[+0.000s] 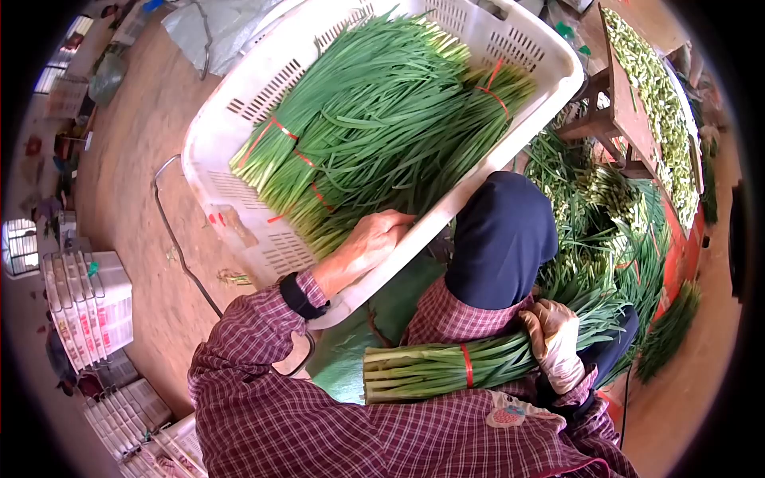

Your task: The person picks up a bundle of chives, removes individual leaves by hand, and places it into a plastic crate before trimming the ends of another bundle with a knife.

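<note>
A bundle of garlic chives (422, 368), tied with a red band, lies across my lap with its pale cut ends to the left. My right hand (555, 344), in a pale glove, is closed round the leafy part of this bundle. My bare left hand (368, 244) reaches into a white plastic crate (231, 195), close against its near rim. Its fingers are curled beside the chives, and what they grip, if anything, is hidden. Several red-banded bundles of chives (374, 111) lie side by side in the crate.
More chives (590, 207) are heaped on the floor to my right, beside a wooden stand (621, 88) covered with cut green pieces (657, 103). Stacked white crates (88, 307) stand at the left. A bent metal rod (171, 215) runs beside the crate.
</note>
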Available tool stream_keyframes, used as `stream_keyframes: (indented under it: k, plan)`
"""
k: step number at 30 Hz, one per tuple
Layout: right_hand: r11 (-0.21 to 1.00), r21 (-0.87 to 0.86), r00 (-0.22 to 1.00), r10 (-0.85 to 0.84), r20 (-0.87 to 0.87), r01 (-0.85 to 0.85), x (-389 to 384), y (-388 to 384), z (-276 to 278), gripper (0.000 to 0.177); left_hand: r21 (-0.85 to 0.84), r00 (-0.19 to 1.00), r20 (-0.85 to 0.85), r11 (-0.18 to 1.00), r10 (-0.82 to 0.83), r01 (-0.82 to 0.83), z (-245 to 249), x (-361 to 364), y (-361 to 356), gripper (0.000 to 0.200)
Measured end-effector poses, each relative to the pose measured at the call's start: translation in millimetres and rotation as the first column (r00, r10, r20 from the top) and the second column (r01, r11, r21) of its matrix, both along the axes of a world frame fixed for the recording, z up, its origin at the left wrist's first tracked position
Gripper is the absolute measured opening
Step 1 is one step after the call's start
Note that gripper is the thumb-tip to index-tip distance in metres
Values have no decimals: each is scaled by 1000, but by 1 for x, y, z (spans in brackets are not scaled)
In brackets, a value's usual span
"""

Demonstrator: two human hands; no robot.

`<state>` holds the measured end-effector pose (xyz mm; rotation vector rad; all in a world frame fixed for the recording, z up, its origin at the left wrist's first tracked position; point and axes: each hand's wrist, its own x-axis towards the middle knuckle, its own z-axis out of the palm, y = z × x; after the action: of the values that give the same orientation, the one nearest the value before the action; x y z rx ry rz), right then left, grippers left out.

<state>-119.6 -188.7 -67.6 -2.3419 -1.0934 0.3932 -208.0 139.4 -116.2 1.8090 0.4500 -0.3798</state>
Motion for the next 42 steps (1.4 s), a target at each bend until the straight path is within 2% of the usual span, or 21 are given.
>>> stream_keyframes:
  k: [3,5,6,7,10,11,13,16,21,25,27,28,30,31,33,35,39,42]
  plan:
    - [1000,-1,1000,-3,-14,3,0,0,1,18,3,996,-54,997,71,-71,3,-6,0,31]
    - [1000,16,1000,-12,-14,12,-1,1,0,17,120,982,187,991,36,-59,-13,-14,12,32]
    - [1000,13,1000,-14,-15,14,-1,-1,0,17,54,982,144,990,124,-133,-4,-15,22,33]
    - [1000,-26,1000,-7,-18,6,-1,-2,1,15,100,967,204,980,150,-173,-13,-14,42,31]
    - [998,-66,999,9,-34,-11,1,-5,1,12,-144,937,75,933,342,-329,7,-4,98,35]
    - [997,-70,999,11,-45,-14,2,-6,1,12,-192,943,89,934,321,-300,0,-3,117,35]
    - [998,-65,999,14,-36,-16,2,-5,0,13,-224,908,114,901,403,-372,5,6,124,34]
    - [998,-58,1000,1,-29,-3,0,-4,2,13,-235,907,145,904,395,-356,3,20,140,36]
    - [998,-68,999,-1,-38,-2,0,-6,1,13,-102,870,65,870,489,-482,-6,23,158,39]
    - [997,-74,999,13,-52,-16,1,-4,4,13,-53,826,144,838,545,-543,-5,18,160,46]
    - [996,-87,998,8,-56,-13,1,-3,5,13,49,804,325,840,497,-540,8,18,151,41]
    - [996,-87,999,9,-50,-13,1,-4,4,13,48,805,325,841,497,-539,14,20,145,41]
    - [996,-90,999,6,-44,-10,0,-4,4,13,158,893,348,921,285,-356,22,26,127,33]
    - [995,-98,999,11,-48,-16,0,-4,4,13,156,893,349,922,283,-353,21,28,118,33]
    - [993,-111,999,25,-42,-30,1,-4,4,13,135,966,236,981,106,-141,18,40,96,24]
    - [994,-107,1000,14,-27,-17,0,-5,3,13,180,970,225,974,93,-135,15,58,75,22]
    - [994,-108,1000,5,-14,-7,-1,-9,1,14,287,967,253,957,-37,-38,25,110,59,28]
    - [994,-106,1000,-17,3,17,-2,-10,-1,15,399,944,291,917,-153,26,7,150,44,41]
